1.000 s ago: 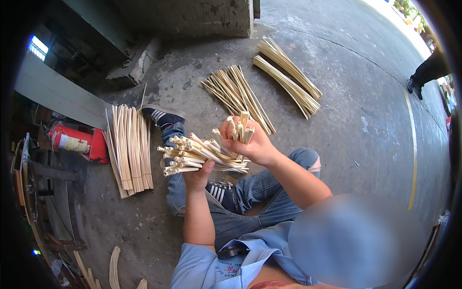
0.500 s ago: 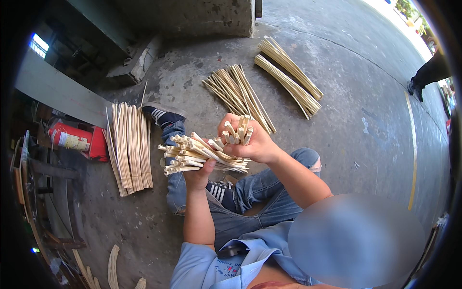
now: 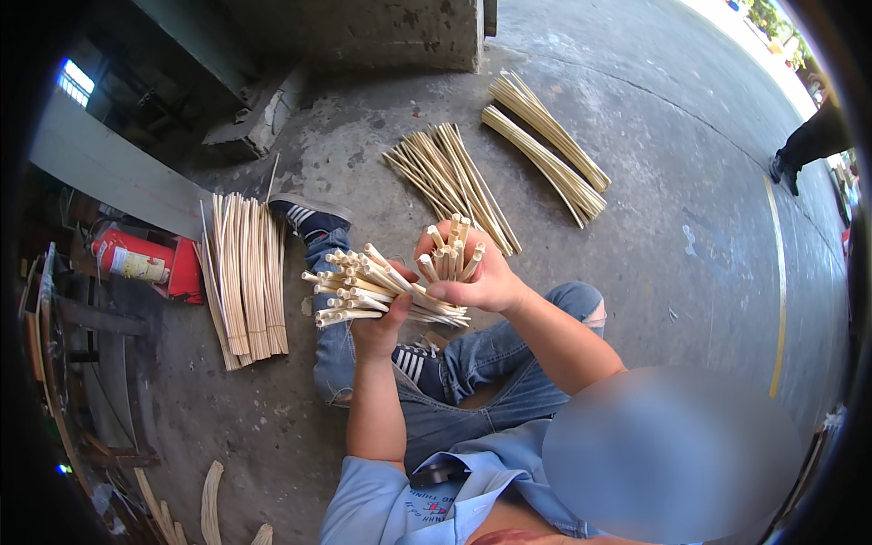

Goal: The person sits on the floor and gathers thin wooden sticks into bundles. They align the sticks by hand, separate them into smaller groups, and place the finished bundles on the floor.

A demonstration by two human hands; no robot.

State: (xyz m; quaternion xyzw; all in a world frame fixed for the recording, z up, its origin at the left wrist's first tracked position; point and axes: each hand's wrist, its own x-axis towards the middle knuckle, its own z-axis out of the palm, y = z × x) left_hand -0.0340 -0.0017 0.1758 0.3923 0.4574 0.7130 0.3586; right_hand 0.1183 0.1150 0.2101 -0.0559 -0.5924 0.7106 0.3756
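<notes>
My left hand (image 3: 377, 331) is closed round a thick bundle of pale rattan sticks (image 3: 350, 286), whose cut ends fan out toward the left. Just right of it, my right hand (image 3: 490, 282) grips a smaller bunch of sticks (image 3: 451, 250), with the cut ends pointing up out of the fist. The two hands are close together above my crossed legs, and the bunches nearly meet between them. The far lengths of the sticks are mostly hidden below the hands.
A large stick bundle (image 3: 247, 282) lies left of my foot, by a red fire extinguisher (image 3: 136, 262). A loose pile of sticks (image 3: 445, 177) and two bundles (image 3: 545, 163) lie ahead on the concrete floor. At far right stands another person's leg (image 3: 804, 145).
The smaller bunch in my right hand has gained a stick or so near the thumb and sits apart from the left bundle. Both hands have barely shifted.
</notes>
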